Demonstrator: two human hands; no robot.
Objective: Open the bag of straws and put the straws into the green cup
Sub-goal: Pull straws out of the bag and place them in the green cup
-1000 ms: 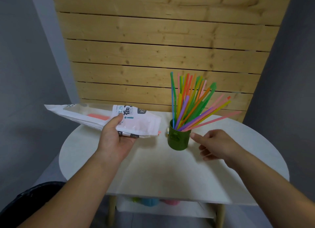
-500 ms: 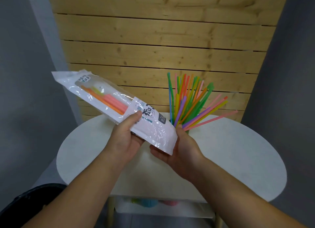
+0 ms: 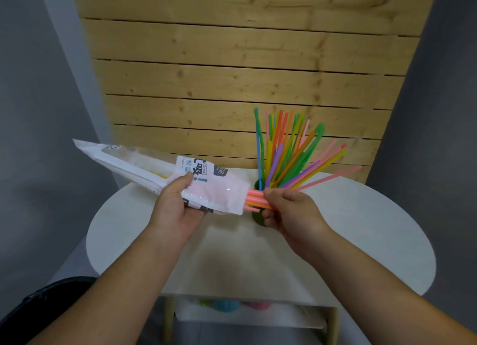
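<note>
Near the middle of the frame our left hand [image 3: 178, 210] is wrapped around the bag [image 3: 165, 175], which slants up toward the left edge with its open mouth pointing right. Our right hand [image 3: 289, 210] is closed on a small bunch of pink and orange straws [image 3: 255, 199] poking out of that mouth. The green cup [image 3: 258, 218] stands on the white table [image 3: 361, 228], mostly hidden behind the right hand and already crowded with a fan of coloured straws [image 3: 291, 153] leaning toward the right. The risk we see is in the pull: our knuckles sit just beside the cup, so a quick tug could knock it over. A loose pinch could let straws slip, and the crowded cup may refuse the new bunch.
</note>
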